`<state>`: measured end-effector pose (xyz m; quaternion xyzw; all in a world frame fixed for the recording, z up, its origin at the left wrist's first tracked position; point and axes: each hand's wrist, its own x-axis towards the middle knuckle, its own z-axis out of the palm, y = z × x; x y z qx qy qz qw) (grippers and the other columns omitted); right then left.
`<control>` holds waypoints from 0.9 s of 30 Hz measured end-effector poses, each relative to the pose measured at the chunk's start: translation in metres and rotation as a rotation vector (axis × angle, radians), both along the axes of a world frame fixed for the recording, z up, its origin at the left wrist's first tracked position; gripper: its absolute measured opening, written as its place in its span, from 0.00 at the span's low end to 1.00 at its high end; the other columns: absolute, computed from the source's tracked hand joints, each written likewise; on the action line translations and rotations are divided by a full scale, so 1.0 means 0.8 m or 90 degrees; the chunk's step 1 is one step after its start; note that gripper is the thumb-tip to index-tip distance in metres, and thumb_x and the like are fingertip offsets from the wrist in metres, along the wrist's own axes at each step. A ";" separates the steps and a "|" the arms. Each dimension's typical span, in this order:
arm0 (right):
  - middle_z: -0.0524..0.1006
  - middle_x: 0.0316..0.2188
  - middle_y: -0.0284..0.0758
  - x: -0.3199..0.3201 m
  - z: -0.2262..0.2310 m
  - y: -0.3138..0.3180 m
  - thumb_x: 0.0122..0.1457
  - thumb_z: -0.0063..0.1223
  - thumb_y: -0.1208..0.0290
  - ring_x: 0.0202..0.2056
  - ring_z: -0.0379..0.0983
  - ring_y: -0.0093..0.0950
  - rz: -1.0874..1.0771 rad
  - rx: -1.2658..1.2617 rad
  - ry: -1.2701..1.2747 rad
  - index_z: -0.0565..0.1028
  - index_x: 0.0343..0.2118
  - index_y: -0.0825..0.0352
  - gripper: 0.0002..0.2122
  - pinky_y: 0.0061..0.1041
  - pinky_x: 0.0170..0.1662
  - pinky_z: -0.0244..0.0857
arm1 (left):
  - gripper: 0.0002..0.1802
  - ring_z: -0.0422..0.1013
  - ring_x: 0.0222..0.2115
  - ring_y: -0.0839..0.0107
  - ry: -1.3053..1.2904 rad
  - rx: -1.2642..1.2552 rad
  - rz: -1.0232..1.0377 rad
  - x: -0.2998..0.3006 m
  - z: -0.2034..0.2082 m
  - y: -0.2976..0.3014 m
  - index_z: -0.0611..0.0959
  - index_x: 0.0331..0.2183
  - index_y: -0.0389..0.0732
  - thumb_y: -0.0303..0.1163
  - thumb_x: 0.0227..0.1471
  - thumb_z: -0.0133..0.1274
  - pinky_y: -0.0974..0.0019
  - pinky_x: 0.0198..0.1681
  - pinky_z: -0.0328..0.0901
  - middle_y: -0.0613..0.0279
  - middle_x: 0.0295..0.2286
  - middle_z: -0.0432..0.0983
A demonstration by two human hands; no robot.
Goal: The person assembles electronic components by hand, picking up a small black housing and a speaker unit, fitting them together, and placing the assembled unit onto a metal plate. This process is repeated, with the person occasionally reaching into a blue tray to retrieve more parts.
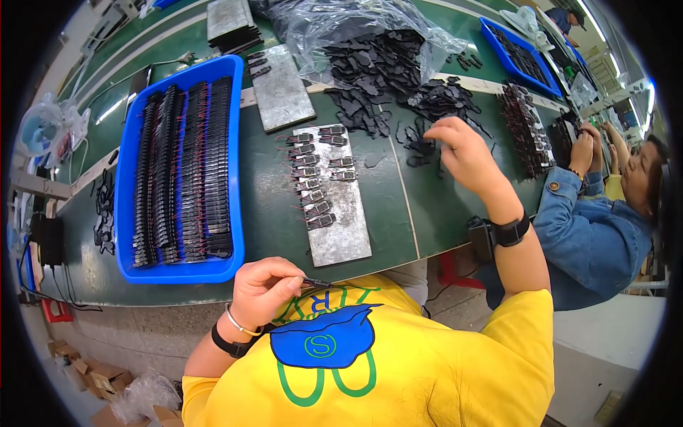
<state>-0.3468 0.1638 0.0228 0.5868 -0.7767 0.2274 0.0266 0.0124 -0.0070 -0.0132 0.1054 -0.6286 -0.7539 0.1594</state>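
Observation:
My left hand (265,288) is close to my body at the table's front edge. Its thumb and forefinger pinch a small black part (316,282). Out over the table, my right hand (466,153) hovers beside loose black flat pieces (418,140), its fingers loosely bent and apart. Nothing shows between them. Between my hands lies a grey metal plate (341,231). Small black parts with thin red wires (306,160) sit on it in two columns, the left one longer.
A blue tray (238,178) on the left holds rows of black parts. Farther back are a second metal plate (284,96), stacked plates (231,25) and a plastic bag (313,35) spilling black pieces (370,67). A co-worker in a denim jacket (590,235) works at the right.

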 end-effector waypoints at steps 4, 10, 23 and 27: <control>0.74 0.37 0.38 0.004 0.000 0.018 0.50 0.49 0.83 0.34 0.73 0.33 -0.075 -0.007 -0.064 0.76 0.37 0.68 0.11 0.26 0.36 0.67 | 0.03 0.73 0.24 0.76 0.005 -0.007 -0.001 -0.002 0.000 -0.002 0.80 0.31 0.32 0.20 0.51 0.55 0.76 0.28 0.67 0.59 0.26 0.77; 0.75 0.32 0.38 0.032 0.009 0.011 0.53 0.52 0.80 0.29 0.73 0.31 -0.071 0.026 -0.163 0.76 0.37 0.68 0.09 0.25 0.33 0.67 | 0.06 0.71 0.21 0.74 -0.007 -0.028 0.026 -0.006 0.002 0.001 0.80 0.29 0.33 0.27 0.52 0.56 0.74 0.26 0.66 0.56 0.24 0.76; 0.72 0.31 0.37 0.064 -0.003 -0.036 0.50 0.59 0.75 0.30 0.72 0.37 0.206 0.073 -0.037 0.75 0.36 0.64 0.10 0.33 0.33 0.68 | 0.03 0.72 0.24 0.76 0.022 0.001 0.004 -0.001 -0.001 0.000 0.80 0.31 0.32 0.20 0.51 0.55 0.76 0.28 0.66 0.58 0.26 0.77; 0.71 0.31 0.38 0.074 0.013 -0.024 0.49 0.59 0.75 0.30 0.72 0.37 0.098 0.083 -0.117 0.74 0.36 0.66 0.10 0.33 0.33 0.67 | 0.03 0.72 0.24 0.76 0.035 -0.001 -0.013 -0.001 0.000 -0.003 0.81 0.32 0.32 0.20 0.51 0.55 0.76 0.28 0.66 0.59 0.27 0.77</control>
